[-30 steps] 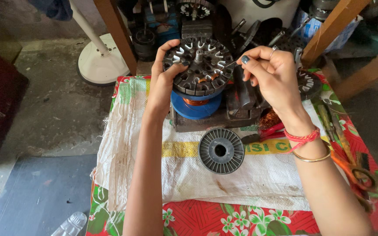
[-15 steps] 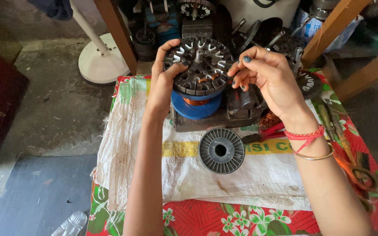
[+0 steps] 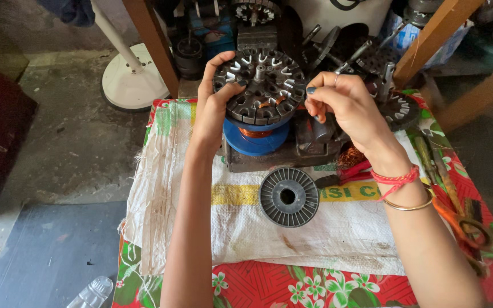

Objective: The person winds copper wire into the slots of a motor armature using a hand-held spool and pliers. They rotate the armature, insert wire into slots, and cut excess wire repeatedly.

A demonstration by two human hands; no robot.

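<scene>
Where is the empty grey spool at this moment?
In the head view, the grey spool lies flat on the white sack, between the two forearms, just in front of the blue spool.

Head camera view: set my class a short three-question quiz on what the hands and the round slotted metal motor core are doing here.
1. True or false: the left hand grips the rim of the round slotted metal motor core.
2. What lies flat on the white woven sack below the core? A) grey ribbed plastic spool B) glass jar C) hammer
3. Fill in: the right hand pinches at the core's ____ edge, as seen in the picture.

Key: 1 true; 2 A; 3 right.
</scene>
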